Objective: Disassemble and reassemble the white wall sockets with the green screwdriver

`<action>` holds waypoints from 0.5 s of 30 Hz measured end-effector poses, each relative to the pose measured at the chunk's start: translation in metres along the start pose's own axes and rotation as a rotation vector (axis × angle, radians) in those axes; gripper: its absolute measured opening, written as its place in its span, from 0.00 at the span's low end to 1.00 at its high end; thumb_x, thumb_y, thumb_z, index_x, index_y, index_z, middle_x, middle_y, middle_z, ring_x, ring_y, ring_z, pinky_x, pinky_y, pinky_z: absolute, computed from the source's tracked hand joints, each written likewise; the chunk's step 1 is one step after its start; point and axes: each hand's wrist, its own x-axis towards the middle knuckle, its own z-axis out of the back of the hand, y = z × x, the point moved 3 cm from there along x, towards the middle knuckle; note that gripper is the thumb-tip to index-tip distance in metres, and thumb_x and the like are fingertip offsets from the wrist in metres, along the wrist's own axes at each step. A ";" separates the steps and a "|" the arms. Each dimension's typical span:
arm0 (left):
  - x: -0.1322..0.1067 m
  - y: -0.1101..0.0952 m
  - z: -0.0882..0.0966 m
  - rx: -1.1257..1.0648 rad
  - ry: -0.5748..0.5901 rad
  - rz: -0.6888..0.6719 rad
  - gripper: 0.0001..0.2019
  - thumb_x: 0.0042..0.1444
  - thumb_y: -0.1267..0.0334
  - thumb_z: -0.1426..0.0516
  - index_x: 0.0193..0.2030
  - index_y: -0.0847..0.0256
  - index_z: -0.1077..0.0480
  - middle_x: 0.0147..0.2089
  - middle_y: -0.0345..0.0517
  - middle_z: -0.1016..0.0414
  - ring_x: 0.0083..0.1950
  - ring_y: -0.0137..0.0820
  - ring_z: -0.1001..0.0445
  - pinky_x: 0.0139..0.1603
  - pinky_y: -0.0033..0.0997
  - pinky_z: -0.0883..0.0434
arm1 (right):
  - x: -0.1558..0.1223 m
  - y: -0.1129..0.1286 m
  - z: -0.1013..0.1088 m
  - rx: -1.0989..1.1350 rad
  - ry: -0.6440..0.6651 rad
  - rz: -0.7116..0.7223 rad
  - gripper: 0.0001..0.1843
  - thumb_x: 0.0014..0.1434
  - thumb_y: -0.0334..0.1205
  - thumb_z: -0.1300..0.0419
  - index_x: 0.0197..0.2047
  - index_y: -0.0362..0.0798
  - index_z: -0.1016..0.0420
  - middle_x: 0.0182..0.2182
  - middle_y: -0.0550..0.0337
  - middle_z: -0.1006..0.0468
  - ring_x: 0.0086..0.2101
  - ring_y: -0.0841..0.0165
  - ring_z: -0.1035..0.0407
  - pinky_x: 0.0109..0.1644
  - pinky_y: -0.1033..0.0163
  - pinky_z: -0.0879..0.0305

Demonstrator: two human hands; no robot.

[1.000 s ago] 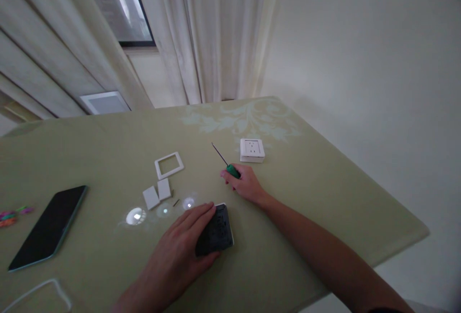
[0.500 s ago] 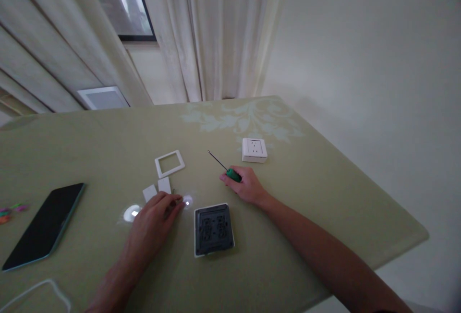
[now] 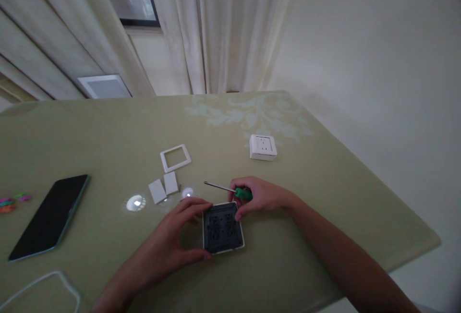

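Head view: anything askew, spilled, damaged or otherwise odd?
No visible spill, nor damage to the dark square white-rimmed panel. The hollow white rectangular frame lies slanted, with two small flat white pieces loose at odd angles nearer the camera. Bright round spots on the pale-green tabletop look like reflections.

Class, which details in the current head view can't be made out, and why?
Head view:
Green screwdriver: handle end covered by the right hand.
White cable: rest cut off by picture edge.
Colourful objects: cut off by left edge, too small to name.
Dark panel: underside turned away from the camera.
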 end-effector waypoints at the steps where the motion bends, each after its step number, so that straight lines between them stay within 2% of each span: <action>1: 0.000 0.000 -0.001 0.009 -0.005 0.002 0.38 0.56 0.60 0.26 0.71 0.36 0.32 0.71 0.45 0.28 0.69 0.47 0.25 0.69 0.53 0.24 | 0.001 -0.001 -0.001 0.008 -0.013 -0.002 0.28 0.45 0.52 0.16 0.43 0.47 0.17 0.33 0.66 0.21 0.34 0.69 0.29 0.40 0.65 0.34; 5: -0.001 -0.003 -0.001 0.048 0.002 0.007 0.38 0.56 0.59 0.26 0.71 0.38 0.32 0.72 0.46 0.28 0.71 0.49 0.26 0.73 0.56 0.27 | 0.000 -0.001 -0.002 0.048 -0.013 0.000 0.28 0.45 0.52 0.16 0.44 0.47 0.17 0.34 0.65 0.20 0.35 0.69 0.27 0.41 0.65 0.33; 10: 0.000 -0.012 -0.003 0.092 0.006 -0.019 0.37 0.57 0.60 0.27 0.71 0.41 0.33 0.71 0.49 0.28 0.71 0.49 0.26 0.72 0.57 0.26 | -0.003 0.002 0.001 0.044 0.025 0.016 0.27 0.46 0.51 0.16 0.45 0.48 0.16 0.34 0.65 0.19 0.36 0.68 0.26 0.43 0.64 0.31; 15: 0.000 -0.014 -0.005 0.109 -0.026 -0.049 0.38 0.54 0.61 0.27 0.71 0.41 0.33 0.70 0.47 0.26 0.70 0.48 0.24 0.70 0.56 0.24 | -0.003 0.002 0.001 0.062 0.042 0.009 0.28 0.46 0.53 0.17 0.45 0.48 0.16 0.35 0.64 0.18 0.36 0.67 0.25 0.42 0.63 0.31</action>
